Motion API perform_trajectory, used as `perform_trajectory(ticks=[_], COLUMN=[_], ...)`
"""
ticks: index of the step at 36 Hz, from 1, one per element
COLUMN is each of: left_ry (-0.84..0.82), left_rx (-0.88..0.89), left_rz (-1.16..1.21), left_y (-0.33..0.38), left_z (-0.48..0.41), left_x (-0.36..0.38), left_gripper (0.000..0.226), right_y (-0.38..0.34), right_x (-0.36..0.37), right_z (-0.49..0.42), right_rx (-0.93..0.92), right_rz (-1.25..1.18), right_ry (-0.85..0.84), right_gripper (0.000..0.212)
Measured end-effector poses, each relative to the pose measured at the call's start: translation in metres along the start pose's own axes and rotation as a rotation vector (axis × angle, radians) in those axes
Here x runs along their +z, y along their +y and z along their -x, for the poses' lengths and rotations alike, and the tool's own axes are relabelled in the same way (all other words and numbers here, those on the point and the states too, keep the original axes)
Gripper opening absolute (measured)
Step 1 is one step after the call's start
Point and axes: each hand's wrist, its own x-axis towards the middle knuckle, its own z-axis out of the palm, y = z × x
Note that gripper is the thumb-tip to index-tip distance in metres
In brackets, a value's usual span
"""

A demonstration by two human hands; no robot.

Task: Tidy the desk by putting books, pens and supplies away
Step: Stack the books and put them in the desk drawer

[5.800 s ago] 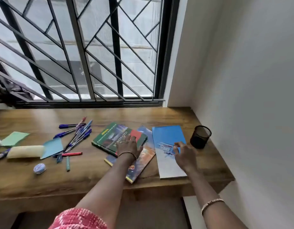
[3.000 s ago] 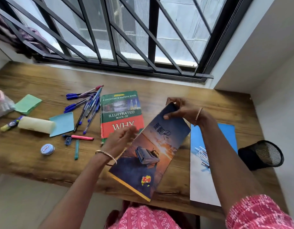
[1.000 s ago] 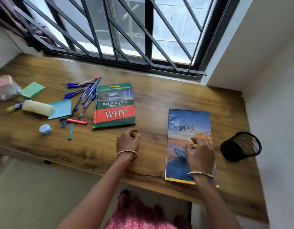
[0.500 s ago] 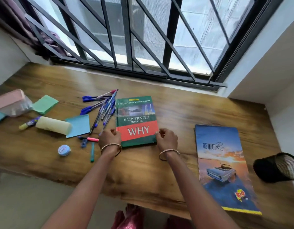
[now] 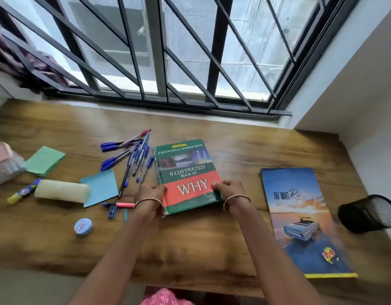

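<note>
Green book (image 5: 185,170) lies flat on the bench (image 5: 212,243), mid-bench, cover up, spine on your left, with loose pens (image 5: 133,155) just beside the spine. Your left hand (image 5: 151,195) grips the spine edge near the lower corner, fingers curled round it. Your right hand (image 5: 228,190) pinches the opposite edge at about the same height, fingertips on the red band of the cover. The near end looks slightly raised, though blur makes this uncertain. Judged handling: hardback, stiff boards, fairly thick, so expect moderate weight and no sag when lifted by two edges. The cover looks glossy, so it may slide under flat fingers; get your fingers under the board rather than pressing from on top. The spine edge appears worn and frayed, so take the load on the boards and do not pull at the spine covering. The right-side grip is on the open page edge; keep the cover clamped shut or it may fan open. Thin blue book (image 5: 300,216) lies flat, well apart to the right, a likely stacking place. Mesh cup (image 5: 368,214) lies on its side at far right, near that book. Pens not yet put away.
</note>
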Motion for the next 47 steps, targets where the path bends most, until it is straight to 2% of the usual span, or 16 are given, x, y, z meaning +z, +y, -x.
perform_trajectory(ticks=[2,5,8,15,19,23,27,31,35,43,47], left_ry=[-0.056,-0.151,-0.243,-0.393,-0.496,-0.544,-0.537,-0.468,-0.393,-0.264,-0.206], left_rx=[-0.003,0.010,-0.001,0.054,0.099,0.129,0.118,0.132,0.249,0.520,0.575], left_rz=[0.099,0.251,0.353,0.357,0.319,0.300,0.275,0.223,0.109,-0.197,-0.301], left_y=[-0.006,-0.003,0.001,0.001,0.002,-0.009,-0.026,-0.043,-0.062,-0.058,-0.061], left_z=[0.000,0.020,0.050,0.115,0.154,0.182,0.197,0.201,0.189,0.201,0.222], left_x=[0.002,0.007,0.021,0.064,0.098,0.139,0.178,0.204,0.216,0.213,0.197], left_gripper=[0.023,0.016,0.021,0.021,0.021,0.025,0.023,0.020,0.018,0.025,0.023], right_y=[0.000,0.003,0.016,0.056,0.081,0.109,0.134,0.148,0.152,0.150,0.159], right_x=[-0.008,-0.027,-0.052,-0.126,-0.179,-0.229,-0.263,-0.277,-0.279,-0.275,-0.277], right_z=[0.010,0.024,0.035,0.063,0.076,0.087,0.084,0.072,0.062,0.059,0.069], right_rx=[0.011,0.032,0.043,-0.023,-0.060,-0.031,0.002,0.021,-0.004,-0.113,-0.180], right_rz=[-0.089,-0.231,-0.354,-0.459,-0.474,-0.537,-0.536,-0.485,-0.357,0.140,0.309], right_ry=[-0.036,-0.068,-0.089,0.065,0.179,0.227,0.282,0.286,0.321,0.532,0.571], right_gripper=[0.012,0.005,0.025,0.021,0.027,0.017,0.031,0.034,0.020,0.024,0.030])
